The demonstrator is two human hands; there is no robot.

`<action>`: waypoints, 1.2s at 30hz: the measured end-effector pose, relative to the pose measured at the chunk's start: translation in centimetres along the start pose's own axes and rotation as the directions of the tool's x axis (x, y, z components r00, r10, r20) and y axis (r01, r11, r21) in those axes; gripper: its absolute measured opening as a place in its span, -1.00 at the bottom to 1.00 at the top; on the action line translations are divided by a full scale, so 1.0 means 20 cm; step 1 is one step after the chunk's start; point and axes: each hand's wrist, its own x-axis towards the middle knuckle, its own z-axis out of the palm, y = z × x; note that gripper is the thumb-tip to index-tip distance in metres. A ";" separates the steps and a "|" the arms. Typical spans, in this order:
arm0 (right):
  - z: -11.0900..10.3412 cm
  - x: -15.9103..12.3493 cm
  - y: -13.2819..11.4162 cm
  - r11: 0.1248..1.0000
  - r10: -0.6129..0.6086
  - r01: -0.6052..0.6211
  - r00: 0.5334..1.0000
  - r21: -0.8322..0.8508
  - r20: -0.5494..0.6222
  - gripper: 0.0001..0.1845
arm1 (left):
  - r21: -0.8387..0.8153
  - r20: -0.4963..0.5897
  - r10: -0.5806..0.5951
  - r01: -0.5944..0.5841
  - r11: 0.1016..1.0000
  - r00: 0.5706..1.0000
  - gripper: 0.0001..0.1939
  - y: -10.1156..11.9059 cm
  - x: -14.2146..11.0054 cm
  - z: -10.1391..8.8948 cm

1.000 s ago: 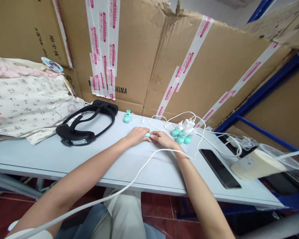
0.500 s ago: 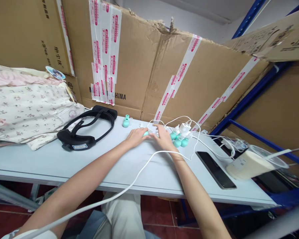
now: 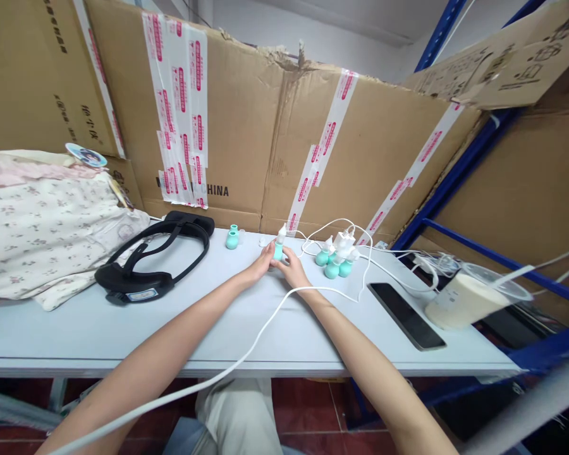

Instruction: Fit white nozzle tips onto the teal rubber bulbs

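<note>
An upright nasal aspirator [image 3: 279, 250], a teal squeeze bulb with a white pointed nozzle, stands between my hands at the middle of the table. My left hand [image 3: 260, 268] grips its left side with closed fingers. From the right, my right hand [image 3: 291, 270] pinches the same bulb low down. To the right stands a cluster of several similar teal aspirators [image 3: 332, 269] with whitish nozzles. Teal bulbs without nozzles [image 3: 232, 240] sit to the left, beside small clear pieces.
A black headset [image 3: 142, 278] and a floral cloth bag [image 3: 42, 234] lie at the left. At the right are a white charger [image 3: 344, 241], a phone [image 3: 404, 314] and a cream-coloured cup [image 3: 459, 300]. A white cable [image 3: 246, 347] crosses above my forearms. Cardboard [image 3: 246, 139] walls the back.
The aspirator now stands upright with its white nozzle on top; before, only a bit of teal showed between my hands. My right hand has drawn back and lower. The view has shifted slightly right.
</note>
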 end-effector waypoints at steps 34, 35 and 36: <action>-0.15 0.07 0.00 0.946 0.085 -0.057 0.994 0.318 -0.075 -0.47 | 0.080 -0.001 0.030 -0.030 0.996 1.000 -0.36 -0.19 0.05 -0.11; -0.15 0.07 0.01 0.952 0.089 -0.064 0.994 0.299 -0.068 -0.49 | 0.083 0.005 0.040 -0.040 0.996 0.999 -0.36 -0.19 0.04 -0.11; -0.16 0.07 0.01 0.956 0.096 -0.072 0.993 0.283 -0.070 -0.50 | 0.086 0.007 0.047 -0.048 0.995 0.999 -0.37 -0.18 0.04 -0.11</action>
